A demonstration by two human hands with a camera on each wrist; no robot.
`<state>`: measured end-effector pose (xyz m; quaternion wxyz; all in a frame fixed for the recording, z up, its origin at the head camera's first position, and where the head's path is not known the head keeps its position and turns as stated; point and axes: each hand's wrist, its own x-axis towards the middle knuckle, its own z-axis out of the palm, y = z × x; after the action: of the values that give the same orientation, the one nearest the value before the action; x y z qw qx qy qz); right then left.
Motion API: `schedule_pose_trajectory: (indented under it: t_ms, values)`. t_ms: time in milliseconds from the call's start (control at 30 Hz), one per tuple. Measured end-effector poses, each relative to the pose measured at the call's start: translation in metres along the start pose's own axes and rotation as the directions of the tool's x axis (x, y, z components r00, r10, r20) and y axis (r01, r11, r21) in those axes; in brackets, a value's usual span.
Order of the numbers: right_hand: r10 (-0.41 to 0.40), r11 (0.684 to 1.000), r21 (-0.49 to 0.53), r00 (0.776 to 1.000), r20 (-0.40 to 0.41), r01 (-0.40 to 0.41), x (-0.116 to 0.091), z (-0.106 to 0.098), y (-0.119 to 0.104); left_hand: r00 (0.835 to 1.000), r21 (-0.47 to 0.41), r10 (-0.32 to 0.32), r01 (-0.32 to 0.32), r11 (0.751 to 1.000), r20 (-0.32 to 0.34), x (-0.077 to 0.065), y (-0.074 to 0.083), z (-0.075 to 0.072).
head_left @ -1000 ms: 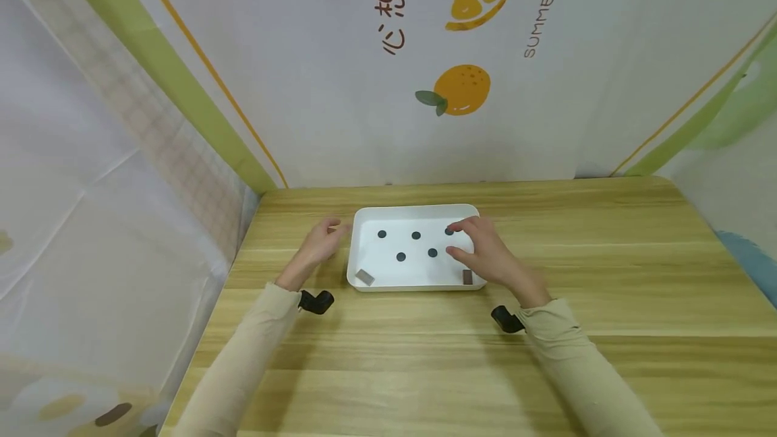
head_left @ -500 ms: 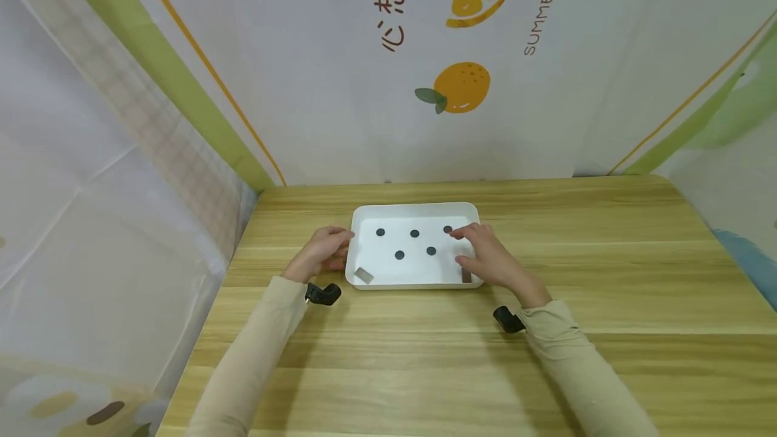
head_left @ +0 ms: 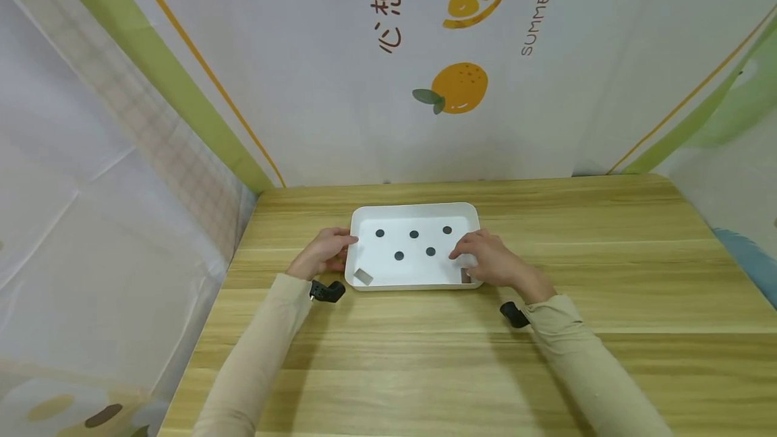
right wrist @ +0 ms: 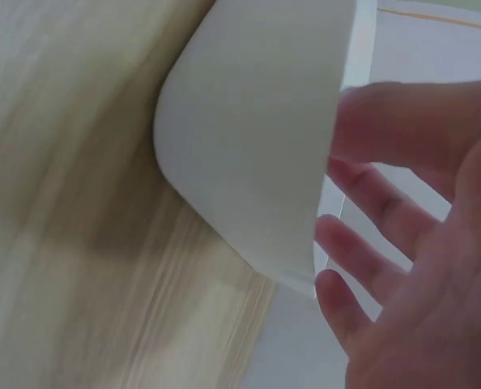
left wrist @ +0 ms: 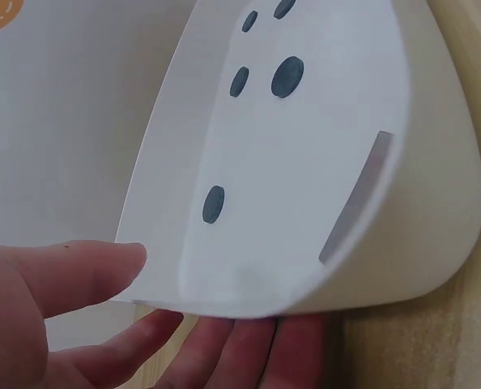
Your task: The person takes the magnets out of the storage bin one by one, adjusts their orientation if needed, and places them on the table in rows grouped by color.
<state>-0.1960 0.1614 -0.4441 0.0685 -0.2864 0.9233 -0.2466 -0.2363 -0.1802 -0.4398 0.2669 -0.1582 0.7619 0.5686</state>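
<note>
A shallow white tray (head_left: 388, 268) with rounded corners rests on the table. Several dark round discs (head_left: 414, 235) lie spread over its floor. A flat grey rectangular piece (head_left: 363, 276) is in its near left corner, and a brown one (head_left: 465, 278) in its near right corner. My left hand (head_left: 323, 253) holds the tray's left side, thumb (left wrist: 103, 271) over the rim and fingers against the outside. My right hand (head_left: 493, 260) reaches over the right rim, thumb and index finger spread apart, the thumb overlapping the brown piece in the head view.
Wood-grain tabletop (head_left: 413, 356) surrounds the tray on all sides. A white printed cloth (head_left: 340, 120) hangs behind the table's far edge, and a curtain (head_left: 121, 221) hangs at the left. Black wrist cameras (head_left: 328, 292) sit at both wrists.
My left hand has moved right, from beside the tray to its left rim. My right hand has drawn back from the far right disc toward the brown piece. The discs stay in place.
</note>
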Motion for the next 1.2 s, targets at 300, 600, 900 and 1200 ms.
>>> schedule_pose_trajectory:
  t_ms: [300, 600, 900, 1200]
  values:
    - [0.023, 0.995, -0.097, 0.995, 0.101, -0.013, 0.002, 0.002, -0.003, 1.0, -0.008, 0.0, 0.0, 1.0, 0.0, 0.004, -0.003, -0.003]
    - [-0.02, 0.988, -0.152, 0.991, 0.136, 0.04, 0.005, 0.002, -0.004, 0.998, -0.052, 0.03, -0.027, 0.998, 0.048, 0.006, -0.007, -0.008]
    - [-0.03, 0.977, -0.205, 0.989, 0.147, 0.06, 0.007, 0.003, -0.003, 0.986, -0.101, 0.061, -0.046, 0.994, 0.156, 0.006, -0.013, -0.017]
    - [-0.028, 0.974, -0.217, 0.987, 0.158, 0.062, 0.008, 0.002, -0.002, 0.98, -0.125, 0.087, -0.065, 0.99, 0.181, 0.007, -0.016, -0.019]
